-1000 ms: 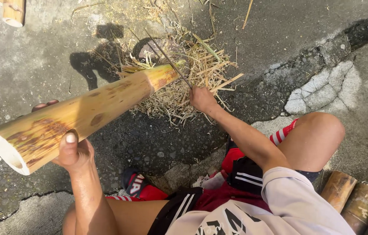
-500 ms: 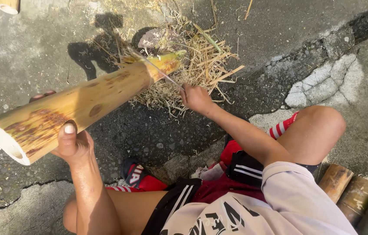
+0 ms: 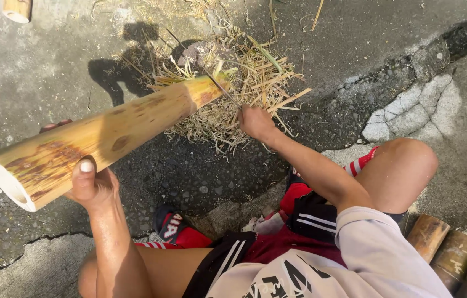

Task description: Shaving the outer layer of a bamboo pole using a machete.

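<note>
The left hand (image 3: 93, 185) grips the thick yellow-brown bamboo pole (image 3: 101, 138), slanted over the cracked pavement (image 3: 40, 83). The right hand (image 3: 255, 122) clasps a thin dark blade (image 3: 222, 89) at its far end above straw-coloured shavings (image 3: 233, 105). Best to cut away from the body with the pole braced firm.

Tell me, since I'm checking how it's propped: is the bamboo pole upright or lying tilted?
Tilted. The left hand lifts the bamboo pole at its hollow near end, while the far end rests low in the pile of shavings.
</note>
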